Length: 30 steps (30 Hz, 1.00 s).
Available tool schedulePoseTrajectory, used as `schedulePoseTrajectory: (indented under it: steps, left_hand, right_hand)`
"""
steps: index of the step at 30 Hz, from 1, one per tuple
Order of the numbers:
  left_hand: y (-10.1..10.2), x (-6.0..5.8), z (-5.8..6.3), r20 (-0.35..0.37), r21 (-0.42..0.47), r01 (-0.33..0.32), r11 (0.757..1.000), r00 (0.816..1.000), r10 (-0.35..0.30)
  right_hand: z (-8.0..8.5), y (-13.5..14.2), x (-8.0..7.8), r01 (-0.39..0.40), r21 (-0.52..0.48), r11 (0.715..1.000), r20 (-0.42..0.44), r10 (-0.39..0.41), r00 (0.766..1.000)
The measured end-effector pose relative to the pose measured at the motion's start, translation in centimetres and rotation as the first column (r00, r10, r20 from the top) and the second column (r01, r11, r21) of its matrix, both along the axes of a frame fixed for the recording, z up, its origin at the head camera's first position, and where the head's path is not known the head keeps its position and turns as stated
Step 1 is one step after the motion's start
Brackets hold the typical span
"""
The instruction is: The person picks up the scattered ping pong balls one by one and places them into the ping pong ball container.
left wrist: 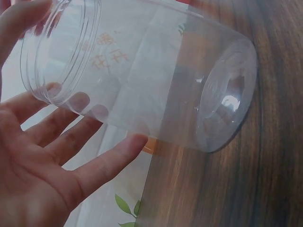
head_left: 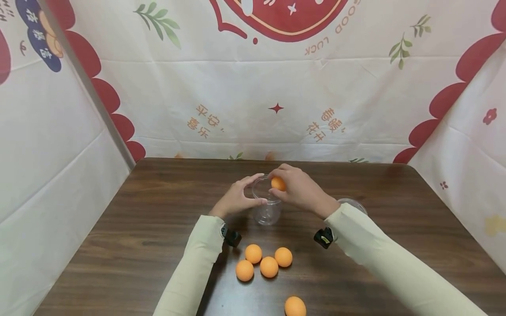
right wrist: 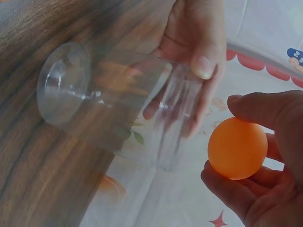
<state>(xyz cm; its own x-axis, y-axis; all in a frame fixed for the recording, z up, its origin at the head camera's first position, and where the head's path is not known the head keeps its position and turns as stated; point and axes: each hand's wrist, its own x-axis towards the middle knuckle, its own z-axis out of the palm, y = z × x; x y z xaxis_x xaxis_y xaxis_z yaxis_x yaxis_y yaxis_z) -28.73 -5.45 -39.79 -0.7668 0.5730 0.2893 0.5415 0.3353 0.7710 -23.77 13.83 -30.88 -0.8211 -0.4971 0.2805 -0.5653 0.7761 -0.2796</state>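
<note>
A clear plastic jar (head_left: 266,215) stands upright on the table, its open mouth at the top. My left hand (head_left: 237,197) holds it near the neck, thumb on one side and fingers on the other. In the left wrist view, the fingertips (left wrist: 137,142) touch the jar's clear wall. My right hand (head_left: 302,188) pinches an orange ping-pong ball (head_left: 278,183) at the jar's mouth. Seen from the right wrist, this ball (right wrist: 237,148) sits between thumb and fingers, beside the rim and outside the jar.
Several orange ping-pong balls (head_left: 269,267) lie on the brown wooden table (head_left: 158,237) in front of the jar, one (head_left: 295,307) nearer me. A clear round lid (head_left: 354,203) lies partly behind my right sleeve. Printed cloth (head_left: 245,87) hangs behind the table and along both sides.
</note>
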Motion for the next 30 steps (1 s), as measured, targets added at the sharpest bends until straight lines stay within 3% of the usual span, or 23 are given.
schedulePoseTrajectory:
  steps: [13, 19, 30]
  left_hand:
    - [0.0, 0.0, -0.2, -0.012, 0.016, 0.006, 1.0, 1.0, -0.006]
    - [-0.1, 0.0, -0.2, 0.004, 0.051, -0.004, 0.999, 1.0, 0.004]
    - [0.2, -0.2, -0.5, -0.011, 0.022, -0.026, 0.999, 1.0, 0.026]
  right_hand:
    - [-1.7, -0.5, -1.5, -0.001, 0.008, 1.0, -0.008, 0.001, 1.0]
    - [-1.7, -0.7, -1.6, -0.018, -0.006, 1.0, -0.016, 0.018, 1.0]
    - [-1.9, -0.7, -1.8, -0.012, 0.037, 0.999, 0.029, 0.011, 1.0]
